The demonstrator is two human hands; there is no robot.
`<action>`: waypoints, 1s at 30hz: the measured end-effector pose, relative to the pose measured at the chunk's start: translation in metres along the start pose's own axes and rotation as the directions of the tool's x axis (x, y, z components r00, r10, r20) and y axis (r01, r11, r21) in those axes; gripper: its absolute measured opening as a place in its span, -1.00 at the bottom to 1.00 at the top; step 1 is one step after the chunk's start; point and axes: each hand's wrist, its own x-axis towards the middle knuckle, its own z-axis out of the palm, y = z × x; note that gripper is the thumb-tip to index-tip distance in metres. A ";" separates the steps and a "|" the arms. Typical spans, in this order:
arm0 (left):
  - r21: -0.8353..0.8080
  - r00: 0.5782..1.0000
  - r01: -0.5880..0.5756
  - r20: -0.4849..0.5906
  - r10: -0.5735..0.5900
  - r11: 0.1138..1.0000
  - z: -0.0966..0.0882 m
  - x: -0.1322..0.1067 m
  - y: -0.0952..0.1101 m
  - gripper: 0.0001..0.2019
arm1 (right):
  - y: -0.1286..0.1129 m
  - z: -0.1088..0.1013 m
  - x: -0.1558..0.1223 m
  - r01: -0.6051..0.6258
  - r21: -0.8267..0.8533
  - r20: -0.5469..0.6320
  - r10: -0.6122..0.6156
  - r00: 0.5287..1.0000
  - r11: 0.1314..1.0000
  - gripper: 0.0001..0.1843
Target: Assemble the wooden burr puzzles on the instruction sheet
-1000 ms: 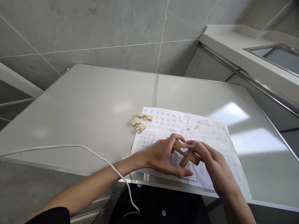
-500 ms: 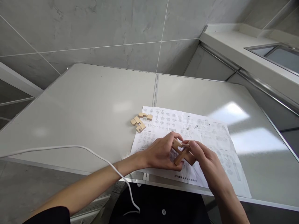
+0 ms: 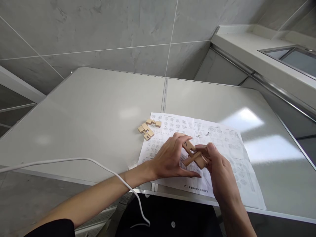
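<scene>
Above the printed sheet, my right hand [image 3: 220, 168] grips several interlocked wooden burr puzzle pieces [image 3: 194, 154] between thumb and fingers. One notched piece, with a dark mark on its face, slants up toward my left hand [image 3: 169, 156]. My left hand is open around the near side of the cluster. Its index finger reaches the upper corner of the marked piece; whether it touches cannot be made out. The left thumb stretches below the cluster, apart from it. My right fingers are partly hidden behind the wood.
Loose notched wooden pieces [image 3: 146, 131], one marked with a numeral, lie at the sheet's left edge, with another notched piece [image 3: 153, 123] just beyond. The creased printed sheet [image 3: 237, 194] covers part of the grey table [image 3: 86, 108]. A white cable [image 3: 98, 162] crosses my left forearm.
My left thumb has come away from the wooden pieces and straightened. The cluster has turned in my right hand, which shifted slightly up and right. The white cable moved a little.
</scene>
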 end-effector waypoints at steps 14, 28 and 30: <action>0.115 0.999 0.040 -0.031 -0.037 0.992 -0.008 0.001 0.002 -0.20 | 0.001 0.018 -0.003 -0.031 0.103 0.075 0.024 0.997 0.994 -0.32; 0.011 0.997 -0.075 0.004 0.075 0.997 -0.004 0.001 -0.002 -0.28 | -0.003 0.000 0.000 -0.089 0.090 0.282 0.060 0.958 0.992 -0.37; -0.008 0.996 -0.088 -0.010 0.088 0.996 -0.004 0.001 -0.002 -0.32 | -0.002 -0.002 0.001 -0.095 0.107 0.306 0.058 0.950 0.990 -0.37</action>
